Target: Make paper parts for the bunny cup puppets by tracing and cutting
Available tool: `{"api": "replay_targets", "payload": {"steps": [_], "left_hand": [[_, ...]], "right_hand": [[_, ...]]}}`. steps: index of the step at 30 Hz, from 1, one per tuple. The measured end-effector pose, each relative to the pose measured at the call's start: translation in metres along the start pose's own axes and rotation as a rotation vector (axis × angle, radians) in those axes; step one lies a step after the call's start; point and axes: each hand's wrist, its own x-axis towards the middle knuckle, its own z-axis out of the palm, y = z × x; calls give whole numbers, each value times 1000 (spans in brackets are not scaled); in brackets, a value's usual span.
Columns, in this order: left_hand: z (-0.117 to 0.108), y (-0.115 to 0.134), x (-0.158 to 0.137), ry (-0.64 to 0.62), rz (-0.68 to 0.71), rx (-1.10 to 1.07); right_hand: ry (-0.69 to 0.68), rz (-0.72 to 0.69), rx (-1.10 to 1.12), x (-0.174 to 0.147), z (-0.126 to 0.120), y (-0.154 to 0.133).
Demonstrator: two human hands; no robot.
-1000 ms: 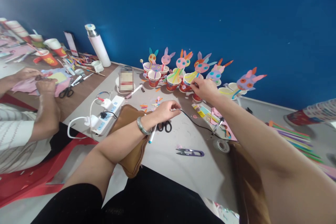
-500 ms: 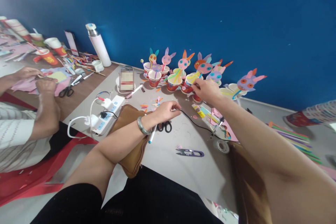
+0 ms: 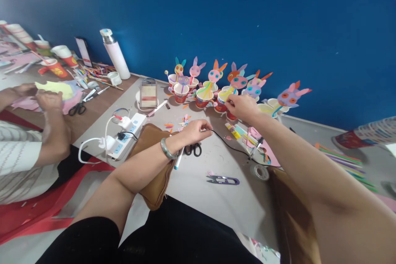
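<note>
Clock hub = left hand (image 3: 196,132). Left hand: thumb and index curled close together at black cable (image 3: 229,146); can't make out whether it's pinched or just passes below. Cable runs off toward 4 o'clock, under the right forearm. Bangle (image 3: 168,149) on left wrist.

Right hand (image 3: 239,106) at 2 o'clock, fingers bent in at the right side of red paper cup (image 3: 219,106); contact likely, grip hidden. Cup sits between 1 and 2 o'clock on the table (image 3: 192,185), yellow strips inside.

Rabbit-eared paper figures (image 3: 214,76) stand in cups in a row, 11 round to 2, in front of blue wall (image 3: 213,16).

Black-handled scissors (image 3: 194,149) at 6, just beside left hand. Purple snips (image 3: 223,180) at 5, tape roll (image 3: 260,172) at 4. Power strip (image 3: 131,134) at 9, thermos (image 3: 116,55) at 10. Brown cushion (image 3: 157,194) under left forearm.

Co-worker's hands (image 3: 49,100) at 9, well apart, holding yellow sheet (image 3: 62,88).
</note>
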Motion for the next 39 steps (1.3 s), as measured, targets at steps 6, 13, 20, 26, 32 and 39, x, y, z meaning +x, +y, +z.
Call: {"api": "replay_targets", "payload": {"steps": [6,13,20,26,32,39], "left_hand": [[3,-4,2,2,3,0],[5,-6,3,14,13,-2],[5,-5,3,9,4,2],[5,-4,2,2,3,5],[4,-2,1,-4,2,-20],[4,-2,2,-6,4,-17]], "right_hand": [[-34,-10,-11,4,-5,-7],[-55,-8,3,9,-6,-12],[-90,-25,-39,12,4,-12],[-84,-36,-31,14,7,-10],[-15,-5,35,9,1,-18],[18,-125,-27,9,-3,-56]]}}
